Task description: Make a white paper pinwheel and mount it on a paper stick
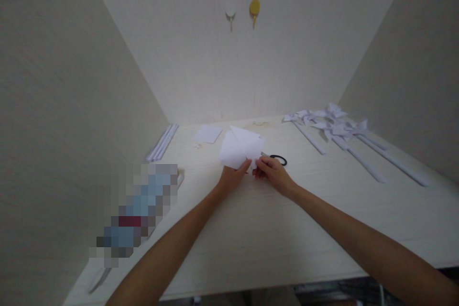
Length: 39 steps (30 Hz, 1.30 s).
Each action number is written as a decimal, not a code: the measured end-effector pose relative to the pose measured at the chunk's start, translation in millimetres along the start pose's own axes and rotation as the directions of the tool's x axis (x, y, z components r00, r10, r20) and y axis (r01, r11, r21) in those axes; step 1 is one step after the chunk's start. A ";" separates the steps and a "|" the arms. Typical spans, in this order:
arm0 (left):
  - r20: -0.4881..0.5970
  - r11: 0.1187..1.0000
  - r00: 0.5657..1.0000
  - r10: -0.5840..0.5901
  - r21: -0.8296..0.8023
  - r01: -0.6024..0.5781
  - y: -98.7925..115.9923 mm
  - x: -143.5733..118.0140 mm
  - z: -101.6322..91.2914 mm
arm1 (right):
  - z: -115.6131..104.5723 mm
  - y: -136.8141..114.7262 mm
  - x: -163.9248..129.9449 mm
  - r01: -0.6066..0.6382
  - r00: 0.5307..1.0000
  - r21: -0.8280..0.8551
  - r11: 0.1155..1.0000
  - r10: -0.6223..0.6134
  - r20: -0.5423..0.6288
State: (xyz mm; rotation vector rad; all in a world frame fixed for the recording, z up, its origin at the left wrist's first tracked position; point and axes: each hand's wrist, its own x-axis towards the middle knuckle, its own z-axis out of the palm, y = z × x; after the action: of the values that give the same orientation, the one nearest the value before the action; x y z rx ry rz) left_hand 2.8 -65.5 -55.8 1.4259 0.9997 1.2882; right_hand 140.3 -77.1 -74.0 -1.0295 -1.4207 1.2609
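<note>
A white sheet of paper (pixel 241 147), cut or creased along slanting lines, is held up over the middle of the table. My left hand (pixel 234 176) grips its lower edge, thumb on top and fingers underneath. Close beside it, my right hand (pixel 271 172) pinches the lower right corner of the same paper between thumb and fingers. Just behind my right hand lie scissors (pixel 278 159) with black handles, their blades partly hidden by the hand and paper. A stack of square white paper (pixel 208 134) rests to the left of the held sheet.
Paper pinwheels (pixel 337 129) on white rolled sticks lie at the right. Several rolled paper sticks (pixel 162 143) lie at the far left, with a blurred-out object (pixel 143 205) nearer me. Small rubber-band-like bits (pixel 260 124) lie behind. Two hooks (pixel 255 7) hang on the back wall.
</note>
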 end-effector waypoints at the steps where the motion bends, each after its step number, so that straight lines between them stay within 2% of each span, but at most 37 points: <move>1: 0.000 1.000 1.000 -0.002 0.001 0.002 -0.4 0.2 0.0 | -0.1 0.2 0.3 0.005 1.000 -0.010 1.000 -0.005 0.014; 4: 0.003 0.999 1.000 0.012 0.030 -0.012 -3.3 1.5 -1.1 | -0.6 0.4 1.0 0.028 0.999 -0.048 0.998 -0.026 0.043; 8: 0.038 0.992 0.996 0.084 0.094 -0.087 -9.2 3.9 -3.7 | -2.3 0.0 1.0 0.032 0.997 -0.058 0.998 -0.028 0.069; 16: -0.017 0.980 0.990 0.140 0.145 -0.136 -12.7 5.8 -4.7 | -2.8 -1.4 -0.1 0.014 0.994 -0.003 1.000 -0.014 0.107; 23: 0.031 0.976 0.992 0.125 0.173 -0.129 -8.8 4.7 -4.8 | -2.6 -4.4 -0.6 -0.046 0.992 0.085 0.995 0.036 0.121; 34: 0.064 0.973 0.994 0.092 0.205 -0.104 -6.4 3.3 -4.7 | -4.4 -1.7 1.5 -0.103 0.984 0.134 0.986 0.081 0.159; 39: 0.120 0.971 0.986 0.114 0.198 -0.136 -7.1 2.5 -5.4 | -4.2 -1.1 1.3 -0.128 0.984 0.178 0.976 0.103 0.147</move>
State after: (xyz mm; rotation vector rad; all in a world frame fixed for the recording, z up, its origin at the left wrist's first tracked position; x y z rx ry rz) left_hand -2.1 -60.8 -62.1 1.7223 1.0059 1.2100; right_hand 144.2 -75.2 -72.6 -0.9227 -1.3297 1.5451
